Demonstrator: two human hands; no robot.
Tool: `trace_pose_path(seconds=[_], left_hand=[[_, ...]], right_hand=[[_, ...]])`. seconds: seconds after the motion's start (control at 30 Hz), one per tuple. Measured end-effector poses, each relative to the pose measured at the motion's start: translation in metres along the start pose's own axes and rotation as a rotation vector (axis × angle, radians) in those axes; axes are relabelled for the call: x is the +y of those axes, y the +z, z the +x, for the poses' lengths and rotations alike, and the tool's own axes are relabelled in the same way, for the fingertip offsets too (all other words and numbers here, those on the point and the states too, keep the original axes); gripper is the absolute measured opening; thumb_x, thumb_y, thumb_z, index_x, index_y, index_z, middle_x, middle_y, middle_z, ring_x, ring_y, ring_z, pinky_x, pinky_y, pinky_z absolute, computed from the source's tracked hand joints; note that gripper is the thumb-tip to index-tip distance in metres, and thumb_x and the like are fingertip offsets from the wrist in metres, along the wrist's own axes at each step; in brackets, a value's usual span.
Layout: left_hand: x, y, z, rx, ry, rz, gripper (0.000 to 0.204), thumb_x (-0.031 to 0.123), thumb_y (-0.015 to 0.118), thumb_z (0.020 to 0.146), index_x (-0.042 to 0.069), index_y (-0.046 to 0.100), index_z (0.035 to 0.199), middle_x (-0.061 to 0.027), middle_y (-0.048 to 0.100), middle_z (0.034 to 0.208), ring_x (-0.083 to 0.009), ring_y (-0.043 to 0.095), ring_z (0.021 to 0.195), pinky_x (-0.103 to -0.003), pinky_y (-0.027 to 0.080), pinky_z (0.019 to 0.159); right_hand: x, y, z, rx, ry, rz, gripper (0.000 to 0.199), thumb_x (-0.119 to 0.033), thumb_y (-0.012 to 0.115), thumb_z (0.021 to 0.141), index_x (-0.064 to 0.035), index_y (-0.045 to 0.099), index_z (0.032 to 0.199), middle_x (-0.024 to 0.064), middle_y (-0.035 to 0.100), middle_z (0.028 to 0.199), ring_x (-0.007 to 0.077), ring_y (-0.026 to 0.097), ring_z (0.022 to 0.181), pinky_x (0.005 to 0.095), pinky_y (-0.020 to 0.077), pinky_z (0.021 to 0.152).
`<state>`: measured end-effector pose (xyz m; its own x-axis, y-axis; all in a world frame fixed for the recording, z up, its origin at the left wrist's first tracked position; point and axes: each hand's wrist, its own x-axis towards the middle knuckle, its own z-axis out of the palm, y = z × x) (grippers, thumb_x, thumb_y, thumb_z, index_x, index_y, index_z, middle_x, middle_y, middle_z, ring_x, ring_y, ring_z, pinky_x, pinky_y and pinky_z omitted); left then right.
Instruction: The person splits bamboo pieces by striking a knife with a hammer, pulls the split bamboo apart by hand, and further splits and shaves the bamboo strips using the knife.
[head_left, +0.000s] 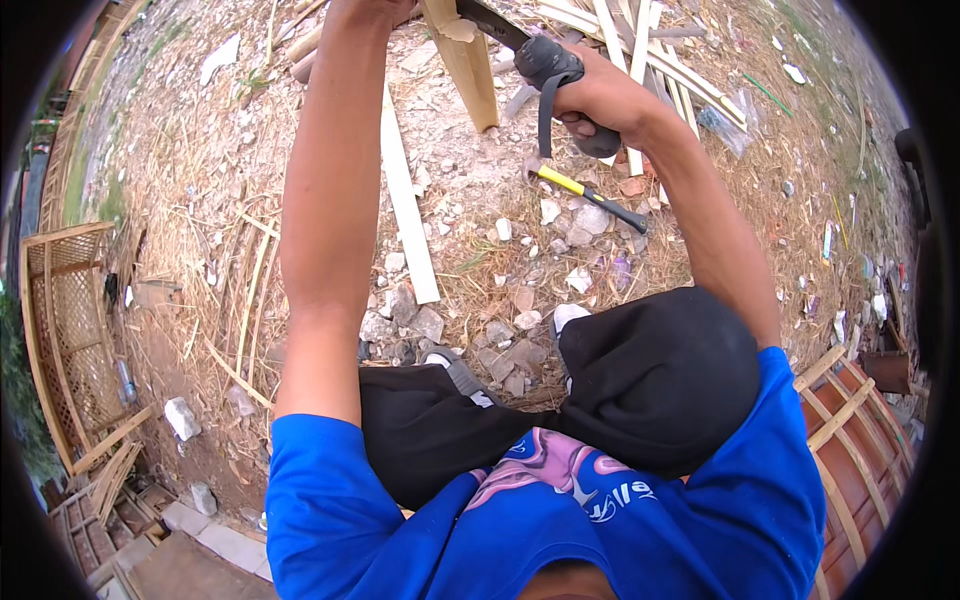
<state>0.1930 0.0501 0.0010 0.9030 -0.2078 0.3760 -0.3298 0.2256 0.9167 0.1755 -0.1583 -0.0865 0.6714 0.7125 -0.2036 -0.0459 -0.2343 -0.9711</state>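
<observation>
My right hand [605, 95] is closed round the black handle of a machete [490, 22], and a dark strap hangs from the handle. Its dark blade slants up and left to a split bamboo piece [468, 80], where a pale shaving curls off the side. The bamboo tapers downward, its lower tip close to the stony ground. At the upper edge, my left hand [385, 8] is beside the bamboo's top; most of it is cut off and its fingers do not show. A hammer [585, 195] with a yellow and black handle lies below my right hand.
A pale flat strip [405, 200] lies along my left forearm. Several pale strips [650, 50] are piled at the far right. Stones [515, 355] lie around my shoes. A lattice frame [75, 330] stands at the left, and a reddish panel with wooden slats [850, 450] at the right.
</observation>
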Motion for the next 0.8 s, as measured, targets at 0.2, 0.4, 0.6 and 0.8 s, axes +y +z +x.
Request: trace_pose_path(seconds=[0.2, 0.4, 0.6, 0.8], left_hand=[[-0.001, -0.002, 0.006, -0.009, -0.09, 0.054, 0.06, 0.07, 0.049, 0.085, 0.011, 0.053, 0.075, 0.0069, 0.034, 0.052, -0.006, 0.036, 0.043, -0.022, 0.04, 0.047], [0.001, 0.006, 0.002, 0.027, -0.062, -0.185, 0.058, 0.071, 0.052, 0.084, 0.014, 0.039, 0.083, 0.006, 0.033, 0.067, -0.0049, 0.031, 0.044, -0.022, 0.037, 0.046], [0.001, 0.005, -0.015, 0.043, 0.02, -0.199, 0.06, 0.072, 0.048, 0.086, 0.014, 0.033, 0.088, -0.0009, 0.032, 0.079, -0.0071, 0.029, 0.046, -0.027, 0.035, 0.048], [0.002, 0.008, -0.015, 0.085, -0.047, -0.373, 0.062, 0.075, 0.047, 0.084, 0.014, 0.033, 0.087, 0.0008, 0.032, 0.078, -0.0068, 0.03, 0.047, -0.024, 0.037, 0.049]], right_hand=[[-0.001, -0.001, -0.001, 0.02, -0.02, -0.029, 0.016, -0.005, 0.063, 0.074, -0.0027, 0.058, 0.089, -0.0003, 0.051, 0.061, 0.0047, 0.041, 0.044, 0.0234, 0.0321, 0.04], [-0.004, 0.003, -0.004, 0.081, -0.012, -0.087, 0.02, -0.006, 0.063, 0.074, -0.0016, 0.059, 0.094, 0.0003, 0.053, 0.063, 0.0048, 0.043, 0.046, 0.0231, 0.0335, 0.041], [-0.016, -0.002, -0.013, -0.05, 0.006, -0.063, 0.031, -0.007, 0.063, 0.073, -0.001, 0.059, 0.103, 0.0003, 0.053, 0.065, 0.0047, 0.044, 0.048, 0.0227, 0.0339, 0.042], [0.003, 0.009, -0.001, 0.109, -0.116, -0.323, 0.036, -0.011, 0.067, 0.071, -0.0021, 0.062, 0.106, 0.0057, 0.061, 0.071, 0.0139, 0.056, 0.059, 0.0287, 0.0441, 0.055]])
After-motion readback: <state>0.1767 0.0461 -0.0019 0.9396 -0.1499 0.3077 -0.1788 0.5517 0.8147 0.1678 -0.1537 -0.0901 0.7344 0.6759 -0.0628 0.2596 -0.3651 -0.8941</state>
